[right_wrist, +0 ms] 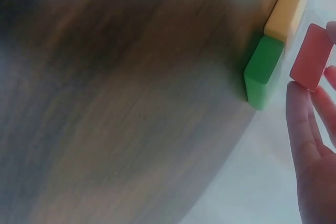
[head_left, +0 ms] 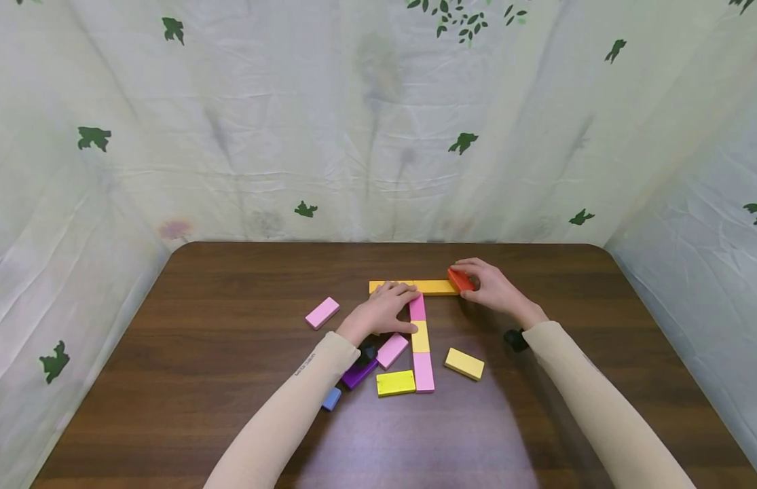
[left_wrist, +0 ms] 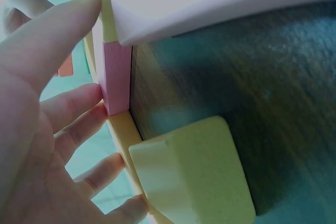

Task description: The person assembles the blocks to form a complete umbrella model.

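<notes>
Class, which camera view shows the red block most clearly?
The right wrist view: the red block fills the frame edge, pinched by the right hand. The head view shows it small and half covered; the left wrist view gives only a blurred sliver.

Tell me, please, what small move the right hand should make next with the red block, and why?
Probably lower the red block flat at the right end of the yellow row: the right hand holds it tilted there, while the left hand steadies the row.
</notes>
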Demonstrator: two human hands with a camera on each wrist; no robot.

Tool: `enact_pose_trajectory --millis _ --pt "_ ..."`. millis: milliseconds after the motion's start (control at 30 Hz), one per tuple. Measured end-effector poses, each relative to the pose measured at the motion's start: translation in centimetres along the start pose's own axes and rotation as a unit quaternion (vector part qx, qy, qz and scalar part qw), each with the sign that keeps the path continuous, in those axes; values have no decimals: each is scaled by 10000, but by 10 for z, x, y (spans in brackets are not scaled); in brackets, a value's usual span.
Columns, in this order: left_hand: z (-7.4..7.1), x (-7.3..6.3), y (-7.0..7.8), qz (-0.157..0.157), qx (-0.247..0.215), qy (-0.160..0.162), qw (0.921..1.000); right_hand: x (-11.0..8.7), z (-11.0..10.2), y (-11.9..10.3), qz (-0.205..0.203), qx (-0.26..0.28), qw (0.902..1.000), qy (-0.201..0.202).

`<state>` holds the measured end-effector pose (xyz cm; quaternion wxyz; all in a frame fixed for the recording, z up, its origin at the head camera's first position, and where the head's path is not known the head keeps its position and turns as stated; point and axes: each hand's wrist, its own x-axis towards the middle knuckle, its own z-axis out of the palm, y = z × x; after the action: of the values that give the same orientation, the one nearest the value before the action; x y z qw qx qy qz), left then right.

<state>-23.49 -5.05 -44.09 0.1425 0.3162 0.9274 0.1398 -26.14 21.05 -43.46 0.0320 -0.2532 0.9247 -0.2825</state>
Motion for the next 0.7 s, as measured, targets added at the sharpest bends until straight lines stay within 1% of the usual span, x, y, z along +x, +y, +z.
enact_pose_trajectory --millis 100,233,333,700 --pt "0 0 0 -24 7 -41 10000 4 -1 3 31 -40 10000 25" --pt "0 -1 0 -39 17 -89 10000 9 -1 5 199 -4 9998 32" --pt "0 -1 1 -30 2 -81 10000 13 0 7 308 61 9995 50" --pt "0 -1 0 -19 -32 -52 10000 23 2 16 506 169 9985 77"
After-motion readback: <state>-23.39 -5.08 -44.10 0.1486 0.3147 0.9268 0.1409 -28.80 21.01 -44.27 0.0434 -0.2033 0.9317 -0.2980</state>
